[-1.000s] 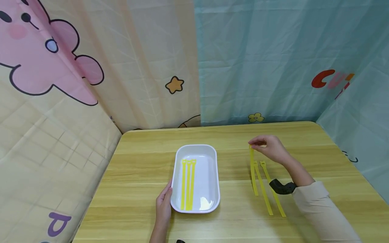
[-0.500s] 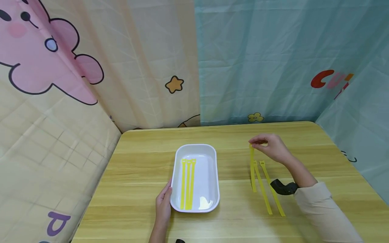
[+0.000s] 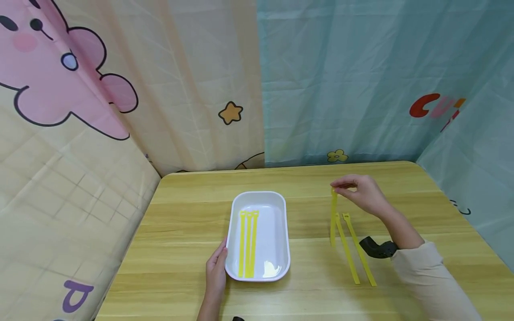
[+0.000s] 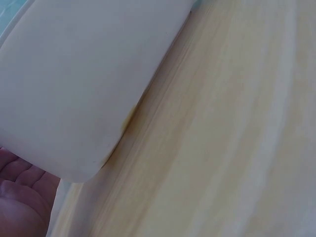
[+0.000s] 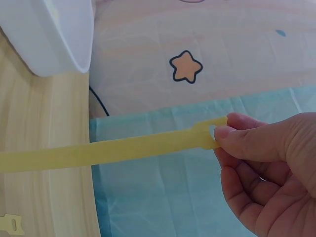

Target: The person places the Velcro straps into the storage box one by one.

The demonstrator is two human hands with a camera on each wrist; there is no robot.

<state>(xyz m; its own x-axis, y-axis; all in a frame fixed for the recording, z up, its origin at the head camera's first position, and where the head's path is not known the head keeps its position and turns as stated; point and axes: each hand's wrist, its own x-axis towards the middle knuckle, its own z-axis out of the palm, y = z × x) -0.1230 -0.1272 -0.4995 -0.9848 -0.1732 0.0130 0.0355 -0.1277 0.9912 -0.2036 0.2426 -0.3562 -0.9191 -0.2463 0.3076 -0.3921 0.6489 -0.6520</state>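
At the right of the table, my right hand [image 3: 362,194] pinches the slotted head of a yellow cable tie [image 3: 333,218] between thumb and fingertips. The tie hangs down from it. In the right wrist view the tie [image 5: 123,150] runs out to the left from the right hand [image 5: 269,170]. Two more cable ties, a left one [image 3: 347,252] and a right one [image 3: 360,252], lie on the wood just below that hand. My left hand [image 3: 217,269] grips the left side of a white tray [image 3: 288,240]; its fingers are partly hidden by the tray. Inside lie three yellow cable ties [image 3: 249,245], side by side.
The wood-grain table [image 3: 192,209] ends at a printed curtain [image 3: 192,89] behind and at both sides. A black wrist device [image 3: 377,248] sits on the right forearm. Between the tray and the loose ties is a stretch of bare wood.
My right hand has shifted slightly to the right, and the lower end of its cable tie has risen. My left hand and the tray stay where they were.
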